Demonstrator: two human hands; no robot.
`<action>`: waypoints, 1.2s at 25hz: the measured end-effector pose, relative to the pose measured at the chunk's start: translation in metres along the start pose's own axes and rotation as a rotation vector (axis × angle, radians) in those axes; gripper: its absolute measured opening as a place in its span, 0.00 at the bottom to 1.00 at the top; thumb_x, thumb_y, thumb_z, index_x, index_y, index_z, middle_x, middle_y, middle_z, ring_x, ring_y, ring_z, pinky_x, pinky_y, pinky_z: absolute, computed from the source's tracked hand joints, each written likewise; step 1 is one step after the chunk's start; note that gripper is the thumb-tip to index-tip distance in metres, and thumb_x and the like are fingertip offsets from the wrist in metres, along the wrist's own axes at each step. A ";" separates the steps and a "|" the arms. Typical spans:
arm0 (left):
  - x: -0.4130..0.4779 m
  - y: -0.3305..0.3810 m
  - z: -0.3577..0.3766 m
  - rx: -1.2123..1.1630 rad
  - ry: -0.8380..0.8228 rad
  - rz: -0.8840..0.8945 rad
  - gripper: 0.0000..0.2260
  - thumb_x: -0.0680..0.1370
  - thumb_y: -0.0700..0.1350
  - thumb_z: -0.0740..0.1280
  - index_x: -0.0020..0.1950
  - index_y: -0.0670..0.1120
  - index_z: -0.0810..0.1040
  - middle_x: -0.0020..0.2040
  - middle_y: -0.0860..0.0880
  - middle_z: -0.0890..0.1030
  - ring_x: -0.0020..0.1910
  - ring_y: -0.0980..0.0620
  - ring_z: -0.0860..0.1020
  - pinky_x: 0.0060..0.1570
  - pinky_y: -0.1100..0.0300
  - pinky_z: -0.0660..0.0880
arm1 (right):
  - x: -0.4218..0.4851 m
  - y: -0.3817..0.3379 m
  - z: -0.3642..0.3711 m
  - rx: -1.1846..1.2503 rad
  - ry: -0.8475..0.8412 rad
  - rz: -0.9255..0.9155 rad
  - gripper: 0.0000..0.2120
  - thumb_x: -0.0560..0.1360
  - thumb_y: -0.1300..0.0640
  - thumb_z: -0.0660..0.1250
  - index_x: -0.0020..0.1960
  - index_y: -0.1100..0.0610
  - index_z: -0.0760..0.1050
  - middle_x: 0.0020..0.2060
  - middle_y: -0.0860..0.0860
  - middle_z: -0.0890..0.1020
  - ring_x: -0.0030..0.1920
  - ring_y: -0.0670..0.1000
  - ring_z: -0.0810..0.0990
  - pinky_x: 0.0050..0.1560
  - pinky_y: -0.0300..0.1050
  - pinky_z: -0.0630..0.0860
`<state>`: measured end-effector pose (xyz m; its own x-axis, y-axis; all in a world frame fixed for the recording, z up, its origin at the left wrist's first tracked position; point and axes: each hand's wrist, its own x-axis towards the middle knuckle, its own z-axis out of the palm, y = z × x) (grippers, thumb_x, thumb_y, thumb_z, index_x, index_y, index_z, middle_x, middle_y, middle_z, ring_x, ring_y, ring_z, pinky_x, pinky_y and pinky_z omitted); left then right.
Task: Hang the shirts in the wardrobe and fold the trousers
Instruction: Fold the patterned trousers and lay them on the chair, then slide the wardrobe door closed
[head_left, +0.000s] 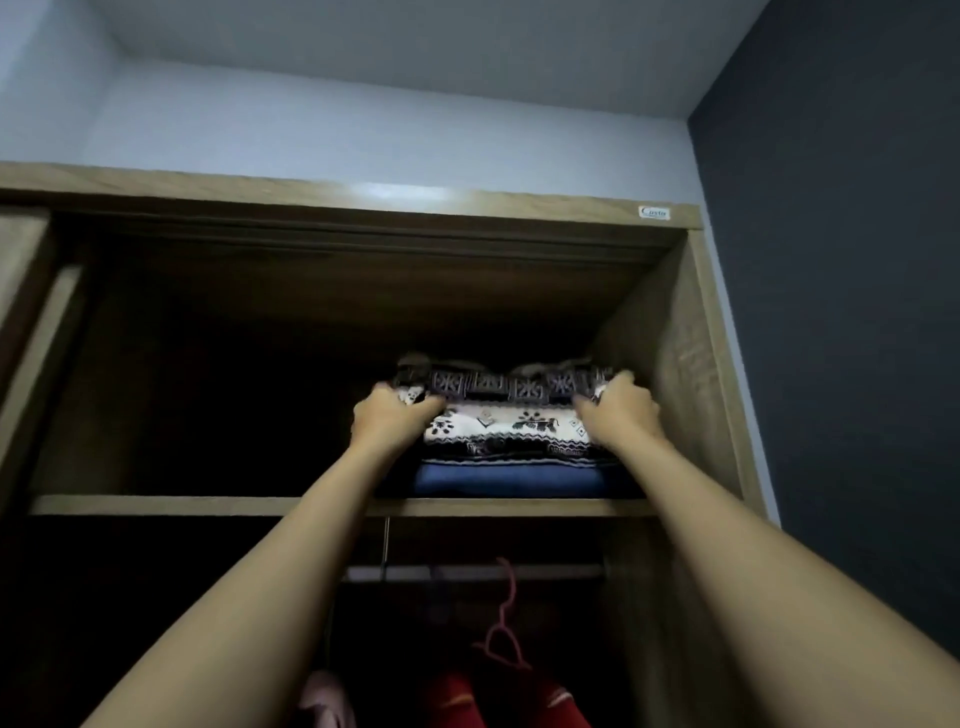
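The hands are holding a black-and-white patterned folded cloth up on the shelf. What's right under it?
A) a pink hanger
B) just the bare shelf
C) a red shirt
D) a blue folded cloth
D: the black-and-white patterned folded cloth, gripped at its ends by the left hand and the right hand, lies on top of a blue folded cloth, which rests on the wooden wardrobe shelf.
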<state>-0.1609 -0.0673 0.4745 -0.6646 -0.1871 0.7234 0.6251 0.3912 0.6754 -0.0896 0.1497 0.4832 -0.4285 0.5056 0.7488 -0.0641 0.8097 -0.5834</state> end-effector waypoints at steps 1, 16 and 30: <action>0.003 -0.007 0.004 0.017 -0.019 -0.074 0.30 0.71 0.56 0.70 0.64 0.37 0.71 0.64 0.38 0.75 0.63 0.40 0.73 0.58 0.56 0.70 | 0.002 0.003 0.004 -0.046 -0.041 0.042 0.35 0.74 0.47 0.68 0.70 0.65 0.57 0.66 0.64 0.71 0.66 0.64 0.70 0.61 0.53 0.70; -0.005 -0.008 -0.001 0.643 -0.338 0.300 0.29 0.77 0.67 0.43 0.66 0.55 0.72 0.67 0.43 0.74 0.66 0.41 0.71 0.59 0.49 0.66 | 0.015 0.005 0.008 -0.502 -0.512 -0.289 0.31 0.80 0.41 0.39 0.72 0.59 0.64 0.71 0.60 0.66 0.71 0.60 0.65 0.69 0.50 0.61; -0.123 -0.079 -0.040 0.235 0.059 0.690 0.23 0.81 0.52 0.49 0.73 0.45 0.66 0.72 0.54 0.62 0.72 0.59 0.59 0.72 0.58 0.52 | -0.193 0.033 0.084 0.356 0.075 -0.648 0.25 0.78 0.50 0.49 0.68 0.61 0.70 0.66 0.56 0.74 0.68 0.53 0.70 0.72 0.48 0.60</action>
<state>-0.1125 -0.1110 0.3380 -0.1245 0.1264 0.9841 0.7847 0.6196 0.0197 -0.0845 0.0542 0.2929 -0.1437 -0.0114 0.9895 -0.5768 0.8135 -0.0744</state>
